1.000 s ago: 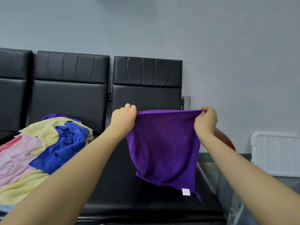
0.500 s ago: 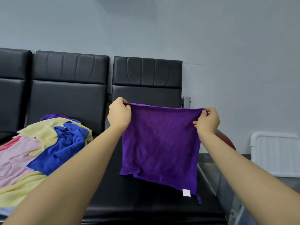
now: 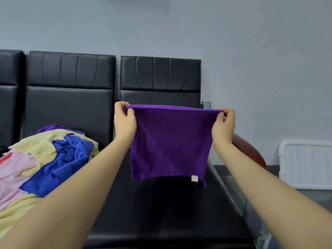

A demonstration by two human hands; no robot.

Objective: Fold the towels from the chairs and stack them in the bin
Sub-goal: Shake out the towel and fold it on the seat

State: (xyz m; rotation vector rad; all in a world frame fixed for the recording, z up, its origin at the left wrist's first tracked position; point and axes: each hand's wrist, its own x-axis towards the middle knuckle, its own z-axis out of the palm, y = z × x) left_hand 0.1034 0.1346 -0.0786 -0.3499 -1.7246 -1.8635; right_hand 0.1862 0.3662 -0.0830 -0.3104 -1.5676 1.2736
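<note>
Purple towel: a purple towel point(image 3: 170, 142) hangs in the air in front of the right-hand black chair point(image 3: 159, 76), stretched flat by its two top corners, its top edge nearly level.
Left hand: the left hand point(image 3: 124, 121) pinches the towel's top left corner, fingers curled over the hem and thumb pressed on the near face.
Right hand: the right hand point(image 3: 223, 126) pinches the top right corner in the same way, fingers curled round the hem.
Arms: both bare forearms reach forward from the bottom of the view, the towel spread between them.
Towel's lower edge: it hangs free above the chair's seat, not touching it; a small white tag point(image 3: 194, 178) sits at the lower right corner, which droops a little below the rest.
Pile of towels: to the left of the right-hand chair, on the seat of the middle chair point(image 3: 70, 87), lies a loose heap point(image 3: 45, 159) of unfolded towels in yellow, blue, pink and a bit of purple at the back.
Third chair: a further black chair point(image 3: 9, 87) stands at the far left, only partly in view.
White bin: to the right of the right-hand chair, against the wall, stands a white ribbed plastic object point(image 3: 305, 164); it may be the bin, but only its side shows.
Red-brown object: a rounded red-brown shape point(image 3: 248, 150) sits just beyond the chair's right edge, mostly hidden by the right forearm.
Wall: a plain pale grey wall point(image 3: 251, 42) rises behind the chairs.
</note>
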